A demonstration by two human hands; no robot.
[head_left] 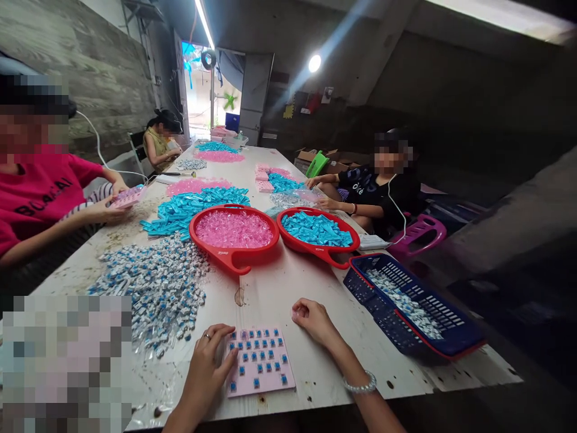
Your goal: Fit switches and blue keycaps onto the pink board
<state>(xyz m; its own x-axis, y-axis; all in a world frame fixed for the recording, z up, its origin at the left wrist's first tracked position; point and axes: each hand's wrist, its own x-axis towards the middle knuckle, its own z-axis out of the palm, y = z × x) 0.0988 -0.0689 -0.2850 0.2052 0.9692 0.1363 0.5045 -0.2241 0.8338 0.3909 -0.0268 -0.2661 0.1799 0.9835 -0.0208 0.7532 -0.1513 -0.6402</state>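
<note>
A flat pink board lies on the table in front of me, with rows of small square pieces with blue centres set on it. My left hand rests at its left edge, fingers apart, fingertips touching the upper left corner and side. A ring is on one finger. To the right of the board, my right hand is curled just above the table, a bit of clear pink plastic showing at its fingertips. Its exact shape is partly hidden. A beaded bracelet circles my right wrist.
Loose white-and-blue square pieces are heaped at left. Red baskets hold pink pieces and blue strips. A dark blue basket holds more white pieces at right. Co-workers sit along both sides; one holds a pink board.
</note>
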